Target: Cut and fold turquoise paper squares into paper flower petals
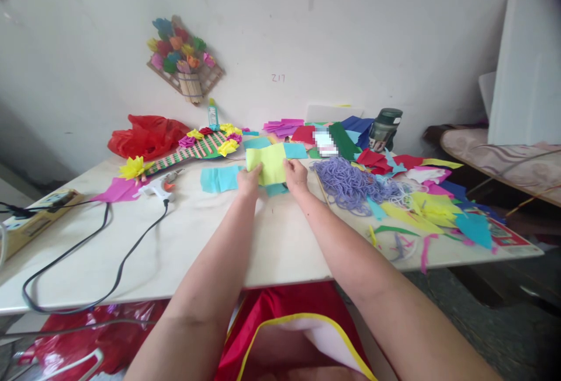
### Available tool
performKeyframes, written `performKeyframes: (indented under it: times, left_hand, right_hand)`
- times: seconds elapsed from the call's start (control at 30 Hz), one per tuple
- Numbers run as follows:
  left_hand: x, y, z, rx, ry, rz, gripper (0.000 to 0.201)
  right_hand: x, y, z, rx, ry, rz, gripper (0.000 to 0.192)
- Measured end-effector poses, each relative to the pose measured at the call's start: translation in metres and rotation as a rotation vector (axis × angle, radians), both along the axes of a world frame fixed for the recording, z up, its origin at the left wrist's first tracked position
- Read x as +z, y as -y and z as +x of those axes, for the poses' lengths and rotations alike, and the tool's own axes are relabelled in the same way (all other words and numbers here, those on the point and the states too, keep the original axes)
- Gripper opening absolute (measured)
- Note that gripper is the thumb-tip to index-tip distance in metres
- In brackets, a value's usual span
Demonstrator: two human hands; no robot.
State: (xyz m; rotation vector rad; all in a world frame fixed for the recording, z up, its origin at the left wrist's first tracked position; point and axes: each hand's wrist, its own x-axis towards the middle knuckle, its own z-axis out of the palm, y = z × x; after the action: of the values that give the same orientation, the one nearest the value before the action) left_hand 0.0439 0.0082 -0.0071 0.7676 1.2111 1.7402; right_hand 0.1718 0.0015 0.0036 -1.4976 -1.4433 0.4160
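Note:
Between my two hands a yellow-green sheet of crepe paper (268,162) is held up above the table. My left hand (249,180) pinches its lower left corner, thumb on top. At its right edge my right hand (297,175) grips it, fingers closed. Light blue paper pieces (221,179) lie on the table beside my left hand, and another blue piece (295,151) shows just behind my right hand. Part of a further blue piece under the sheet is hidden.
Left are a white glue gun (158,188) with a black cord, a power strip (39,220) and a craft decorated with paper flowers (193,150). Purple yarn (346,185), scattered paper scraps (433,208) and a dark bottle (384,130) stand or lie right. A glue bottle (213,115) stands behind.

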Motion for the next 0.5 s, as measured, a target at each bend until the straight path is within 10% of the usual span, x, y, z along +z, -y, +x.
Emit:
performKeyframes:
  times: [0.5]
  left_hand:
    - [0.006,0.003,-0.01,-0.099,-0.178,-0.031,0.034]
  right_hand:
    - [-0.013,-0.015,0.004,0.029,-0.319,0.13,0.037]
